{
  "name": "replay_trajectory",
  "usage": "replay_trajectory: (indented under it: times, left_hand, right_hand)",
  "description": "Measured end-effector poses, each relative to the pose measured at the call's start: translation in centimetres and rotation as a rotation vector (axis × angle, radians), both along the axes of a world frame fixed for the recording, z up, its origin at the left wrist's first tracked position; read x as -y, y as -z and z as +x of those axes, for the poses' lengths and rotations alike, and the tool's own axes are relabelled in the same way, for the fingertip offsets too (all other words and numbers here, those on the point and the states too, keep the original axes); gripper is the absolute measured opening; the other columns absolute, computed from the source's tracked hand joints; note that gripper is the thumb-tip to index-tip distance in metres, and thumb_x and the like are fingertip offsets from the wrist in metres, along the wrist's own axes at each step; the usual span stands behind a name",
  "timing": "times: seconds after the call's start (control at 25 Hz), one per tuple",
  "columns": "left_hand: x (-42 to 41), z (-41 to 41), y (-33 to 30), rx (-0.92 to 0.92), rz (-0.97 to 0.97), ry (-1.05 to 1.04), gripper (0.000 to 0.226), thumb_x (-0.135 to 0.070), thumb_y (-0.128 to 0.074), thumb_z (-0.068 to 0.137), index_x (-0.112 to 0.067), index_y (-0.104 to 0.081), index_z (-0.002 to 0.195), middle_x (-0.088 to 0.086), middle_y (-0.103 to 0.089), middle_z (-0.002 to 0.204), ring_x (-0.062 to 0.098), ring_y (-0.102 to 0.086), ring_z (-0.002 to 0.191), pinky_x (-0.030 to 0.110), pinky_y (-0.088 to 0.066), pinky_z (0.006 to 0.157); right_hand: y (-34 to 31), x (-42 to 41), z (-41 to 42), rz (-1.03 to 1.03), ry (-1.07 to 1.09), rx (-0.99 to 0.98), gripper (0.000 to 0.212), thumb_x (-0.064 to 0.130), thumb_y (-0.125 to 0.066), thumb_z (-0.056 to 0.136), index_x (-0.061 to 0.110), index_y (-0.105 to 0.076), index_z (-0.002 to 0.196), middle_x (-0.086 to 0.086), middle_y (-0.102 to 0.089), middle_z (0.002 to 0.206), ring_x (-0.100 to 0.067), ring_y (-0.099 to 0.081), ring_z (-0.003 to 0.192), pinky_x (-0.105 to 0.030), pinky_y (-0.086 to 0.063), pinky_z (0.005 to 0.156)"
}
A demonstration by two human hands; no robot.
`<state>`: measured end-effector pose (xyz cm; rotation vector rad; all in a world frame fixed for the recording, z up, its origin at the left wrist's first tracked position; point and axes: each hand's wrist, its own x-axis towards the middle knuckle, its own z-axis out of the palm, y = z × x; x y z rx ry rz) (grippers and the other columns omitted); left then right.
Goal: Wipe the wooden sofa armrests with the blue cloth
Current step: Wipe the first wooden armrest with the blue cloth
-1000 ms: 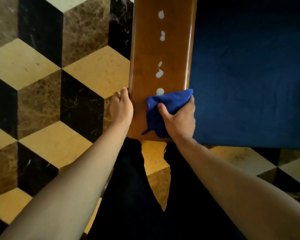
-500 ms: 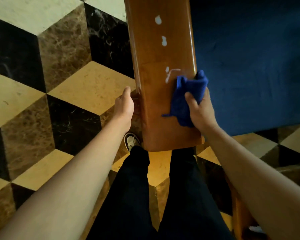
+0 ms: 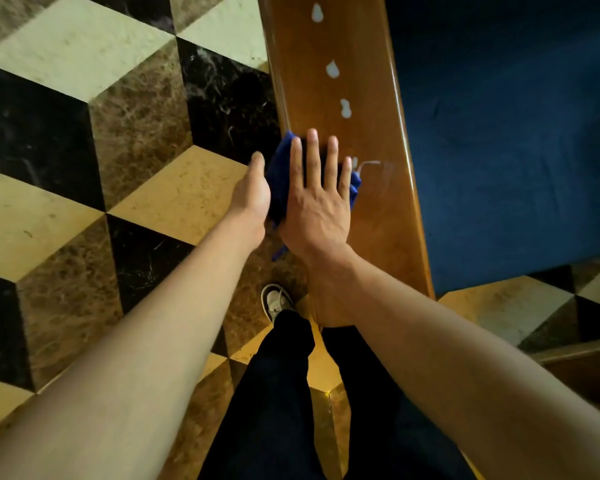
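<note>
A glossy brown wooden armrest (image 3: pixel 378 209) runs from the top of the view down to my legs. Several white blobs (image 3: pixel 332 68) dot its far half, and a thin white smear (image 3: pixel 369 163) lies near my fingers. The blue cloth (image 3: pixel 278 174) sits at the armrest's left edge, mostly covered. My right hand (image 3: pixel 317 202) lies flat on the cloth with its fingers stretched and apart, pressing it onto the wood. My left hand (image 3: pixel 253 194) is beside the armrest's left edge, touching the cloth's side; its fingers are hidden.
The dark blue sofa seat cushion (image 3: pixel 506 140) lies right of the armrest. The floor (image 3: pixel 84 150) is marble in a black, brown and cream cube pattern. My dark trousers and one white shoe (image 3: pixel 276 301) show below the armrest's near end.
My right hand has slid the cloth from the armrest's right edge across to its left edge and flattened out on it. The white blob nearest me is now smeared.
</note>
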<state>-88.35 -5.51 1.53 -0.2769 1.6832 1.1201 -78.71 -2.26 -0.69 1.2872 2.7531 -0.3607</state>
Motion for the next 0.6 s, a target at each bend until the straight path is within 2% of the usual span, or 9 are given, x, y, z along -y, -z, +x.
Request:
replay_trajectory:
  times: [0.08,0.16,0.2,0.24,0.32,0.52,0.6]
  left_hand:
    - [-0.8,-1.2,0.3,-0.043,0.007,-0.018,0.066,-0.063,-0.039,0.097,-0.015,-0.060,0.137,0.014,-0.067,0.134,0.035,-0.065,0.117,0.054,-0.051,0.103]
    - [-0.7,-0.3,0.3,-0.075,-0.029,0.002,0.062,-0.064,-0.038,0.096,-0.016,-0.069,0.121,0.012,-0.075,0.116,0.032,-0.072,0.104,0.051,-0.056,0.094]
    - [-0.4,0.4,0.4,-0.089,-0.054,0.019,0.063,-0.066,-0.037,0.096,-0.016,-0.070,0.116,0.012,-0.077,0.112,0.031,-0.073,0.101,0.049,-0.057,0.091]
    - [-0.1,1.3,0.5,-0.088,-0.074,0.035,0.066,-0.067,-0.035,0.095,-0.016,-0.069,0.119,0.012,-0.076,0.116,0.031,-0.072,0.105,0.050,-0.057,0.093]
    - [-0.3,2.4,0.5,-0.085,-0.104,0.057,0.074,-0.069,-0.031,0.094,-0.015,-0.058,0.138,0.015,-0.067,0.134,0.033,-0.064,0.121,0.055,-0.050,0.105]
    - [-2.4,2.1,0.9,-0.151,-0.176,0.088,0.073,-0.066,-0.026,0.096,-0.016,-0.049,0.145,0.014,-0.060,0.143,0.035,-0.059,0.126,0.056,-0.045,0.109]
    - [-2.7,2.0,0.9,-0.167,-0.208,0.104,0.073,-0.064,-0.026,0.098,-0.015,-0.048,0.147,0.014,-0.058,0.146,0.036,-0.056,0.130,0.054,-0.043,0.111]
  right_hand:
    - [-0.2,0.1,0.2,0.000,-0.016,-0.032,0.094,0.040,-0.057,0.090,0.009,-0.007,0.163,-0.017,-0.005,0.172,-0.040,0.002,0.158,-0.058,-0.008,0.127]
    - [-0.5,2.9,4.4,-0.020,-0.032,-0.069,0.094,0.036,-0.060,0.090,0.009,-0.008,0.163,-0.016,-0.004,0.172,-0.038,0.003,0.158,-0.057,-0.007,0.127]
    - [-0.7,5.3,7.1,-0.052,-0.019,-0.061,0.098,0.041,-0.063,0.089,0.010,-0.006,0.164,-0.015,-0.002,0.172,-0.037,0.004,0.158,-0.057,-0.006,0.127]
    - [-1.0,7.7,9.8,-0.090,0.018,-0.034,0.106,0.050,-0.065,0.086,0.011,-0.004,0.164,-0.014,0.001,0.173,-0.036,0.006,0.159,-0.056,-0.005,0.127]
    - [-1.1,9.6,13.6,-0.109,0.118,0.013,0.122,0.070,-0.064,0.076,0.013,-0.001,0.164,-0.012,0.005,0.173,-0.033,0.007,0.159,-0.055,-0.001,0.127]
    - [-1.4,3.1,12.2,-0.121,0.332,0.035,0.142,0.101,-0.043,0.062,0.012,0.000,0.164,-0.017,0.006,0.172,-0.037,0.010,0.158,-0.056,0.002,0.127]
    - [-1.5,-1.5,9.5,-0.162,0.456,0.015,0.145,0.105,-0.041,0.058,0.013,-0.001,0.163,-0.020,-0.004,0.171,-0.041,-0.003,0.157,-0.059,-0.008,0.125]
